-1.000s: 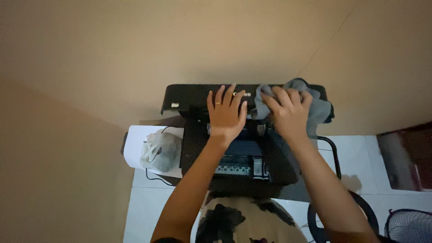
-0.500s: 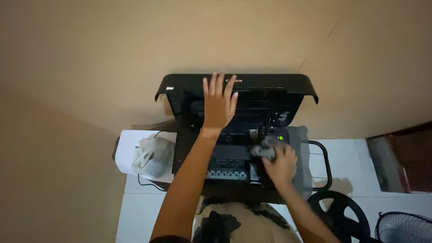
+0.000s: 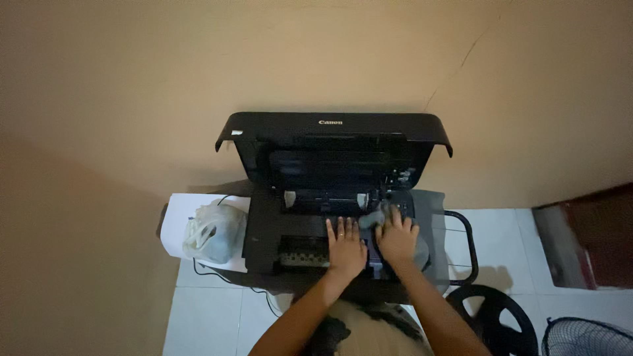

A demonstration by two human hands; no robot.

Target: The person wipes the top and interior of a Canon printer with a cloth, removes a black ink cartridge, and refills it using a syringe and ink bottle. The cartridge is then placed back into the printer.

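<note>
Nearest the camera: patterned dark-and-light clothing at the bottom edge, with both forearms reaching forward over it. Left hand (image 3: 345, 245) laid flat, palm down, on the open body of the black printer (image 3: 264, 224), fingers straight and close together, a ring on one of them, clamped on nothing. Right hand (image 3: 397, 236) just beside the left, almost touching it, pressed down on a grey cloth (image 3: 370, 218), fingers bent over the bunched fabric (a full grip around it cannot be told from this angle); the cloth lying on the printer's right-hand interior, near a small green indicator light. Printer lid (image 3: 333, 123) raised and leaning back toward the wall, dark mechanism exposed beneath. Printer seated on a small dark table (image 3: 290, 282) (only its front edge visible). To the left of the printer, a white sheet (image 3: 173, 221) bearing a knotted pale plastic bag (image 3: 210, 231), and a thin black cable (image 3: 217, 275) trailing below them. To the right, a black tubular frame (image 3: 466, 244), then a round black fan base (image 3: 498, 316) and a wire fan guard (image 3: 583, 337) on the white tiled floor (image 3: 204, 316). Farthest: plain beige wall (image 3: 198, 79) with a thin diagonal crack at upper right, and a dark reddish surface (image 3: 583, 237) at the right edge. Dim, warm lighting throughout.
</note>
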